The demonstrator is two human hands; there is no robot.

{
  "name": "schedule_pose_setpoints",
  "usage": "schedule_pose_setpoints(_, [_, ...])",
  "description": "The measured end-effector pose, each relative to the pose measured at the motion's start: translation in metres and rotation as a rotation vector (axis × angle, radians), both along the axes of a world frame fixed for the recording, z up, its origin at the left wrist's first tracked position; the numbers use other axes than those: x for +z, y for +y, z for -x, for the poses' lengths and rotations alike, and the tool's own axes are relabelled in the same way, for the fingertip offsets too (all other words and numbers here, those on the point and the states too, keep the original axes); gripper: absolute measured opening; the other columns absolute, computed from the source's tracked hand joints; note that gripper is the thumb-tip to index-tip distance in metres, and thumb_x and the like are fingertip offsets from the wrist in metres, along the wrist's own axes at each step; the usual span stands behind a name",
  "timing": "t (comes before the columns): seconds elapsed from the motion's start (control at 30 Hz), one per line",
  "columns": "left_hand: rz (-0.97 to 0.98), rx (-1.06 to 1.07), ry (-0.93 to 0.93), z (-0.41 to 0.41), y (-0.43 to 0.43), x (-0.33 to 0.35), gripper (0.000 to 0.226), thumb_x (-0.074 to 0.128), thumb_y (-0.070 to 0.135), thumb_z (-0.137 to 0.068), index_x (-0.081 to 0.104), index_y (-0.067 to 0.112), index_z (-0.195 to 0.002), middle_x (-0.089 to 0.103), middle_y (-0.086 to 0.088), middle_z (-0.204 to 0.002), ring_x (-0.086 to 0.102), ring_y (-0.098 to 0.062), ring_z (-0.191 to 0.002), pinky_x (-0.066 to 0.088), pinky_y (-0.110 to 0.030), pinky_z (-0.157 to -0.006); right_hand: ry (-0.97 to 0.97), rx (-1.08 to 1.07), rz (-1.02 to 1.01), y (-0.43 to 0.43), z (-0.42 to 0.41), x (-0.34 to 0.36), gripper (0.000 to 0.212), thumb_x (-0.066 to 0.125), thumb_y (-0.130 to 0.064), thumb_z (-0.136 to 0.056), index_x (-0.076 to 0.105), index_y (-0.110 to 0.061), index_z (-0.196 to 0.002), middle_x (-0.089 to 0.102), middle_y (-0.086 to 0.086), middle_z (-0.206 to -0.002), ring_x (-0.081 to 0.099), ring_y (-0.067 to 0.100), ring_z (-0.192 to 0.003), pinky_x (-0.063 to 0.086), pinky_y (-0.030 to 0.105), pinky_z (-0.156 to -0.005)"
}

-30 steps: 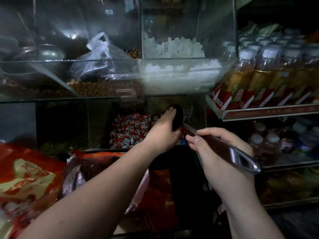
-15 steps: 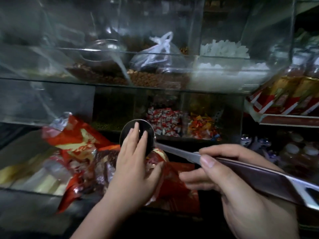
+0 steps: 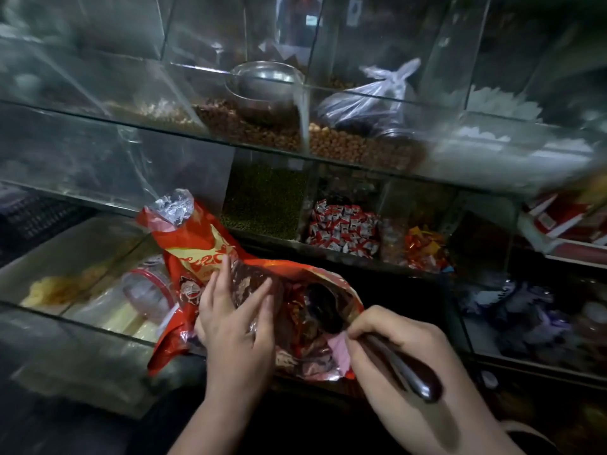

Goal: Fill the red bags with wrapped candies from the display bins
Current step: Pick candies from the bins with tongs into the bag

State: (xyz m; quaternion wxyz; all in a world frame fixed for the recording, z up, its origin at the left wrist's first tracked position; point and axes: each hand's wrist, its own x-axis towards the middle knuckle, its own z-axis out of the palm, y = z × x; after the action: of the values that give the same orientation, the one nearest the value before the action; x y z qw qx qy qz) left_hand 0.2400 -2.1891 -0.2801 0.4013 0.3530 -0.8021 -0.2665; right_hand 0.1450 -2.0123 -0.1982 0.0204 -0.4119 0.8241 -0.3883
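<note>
Pressing bag (image 3: 197, 247) mouth with flat, straight-fingered left hand (image 3: 233, 318), gripping scoop (image 3: 417, 382) in right hand (image 3: 394, 353), bowl inside bag

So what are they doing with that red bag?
A person is scooping sweets into the open red bag. The right hand grips a metal scoop, and the scoop's bowl is down inside the bag's mouth. The left hand rests with straight fingers on the bag's shiny inner edge, holding it spread open. The red-and-white wrapped candies lie in a pile behind the bag.
</note>
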Motion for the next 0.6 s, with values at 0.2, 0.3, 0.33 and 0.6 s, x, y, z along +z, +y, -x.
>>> schedule_pose_setpoints(0.2, [-0.17,-0.109,-0.113,0.011,-0.006,-0.008,0.059,0.07,0.022,-0.089,0.049,0.02,-0.144,0.03,0.005,-0.158,0.029,-0.013,-0.146,0.028,-0.029,-0.117,0.02,0.116,-0.11,-0.04,0.017,-0.017,0.005,0.071,-0.021,-0.09,0.076,-0.022,-0.091,0.07,-0.008,-0.089,0.067,0.009,-0.085,0.056,0.032,-0.08])
schedule_pose_setpoints(0.3, [-0.091,-0.131,-0.175,0.012,-0.014,-0.009,0.057,0.065,0.022,-0.091,0.047,0.027,-0.145,0.037,0.017,-0.152,0.034,0.002,-0.136,0.025,-0.011,-0.104,0.036,0.147,-0.186,-0.048,0.031,-0.029,0.01,0.069,-0.023,-0.093,0.077,-0.024,-0.099,0.071,-0.011,-0.098,0.065,0.005,-0.095,0.053,0.025,-0.087])
schedule_pose_setpoints(0.33, [-0.078,-0.133,-0.188,0.012,-0.015,-0.009,0.06,0.065,0.021,-0.09,0.045,0.03,-0.146,0.036,0.021,-0.152,0.032,0.005,-0.134,0.022,-0.006,-0.101,0.028,0.163,-0.215,-0.05,0.035,-0.031,0.013,0.068,-0.022,-0.093,0.077,-0.025,-0.103,0.071,-0.011,-0.102,0.065,0.006,-0.098,0.053,0.026,-0.089])
schedule_pose_setpoints(0.6, [-0.103,-0.168,-0.26,0.011,-0.004,-0.025,0.092,0.07,0.016,-0.081,0.015,0.035,-0.152,-0.01,0.033,-0.16,0.059,-0.008,-0.113,0.055,-0.022,-0.063,0.022,0.153,-0.342,-0.049,0.055,-0.055,0.007,0.065,-0.027,-0.093,0.071,-0.031,-0.095,0.068,-0.013,-0.09,0.065,0.006,-0.088,0.056,0.035,-0.08])
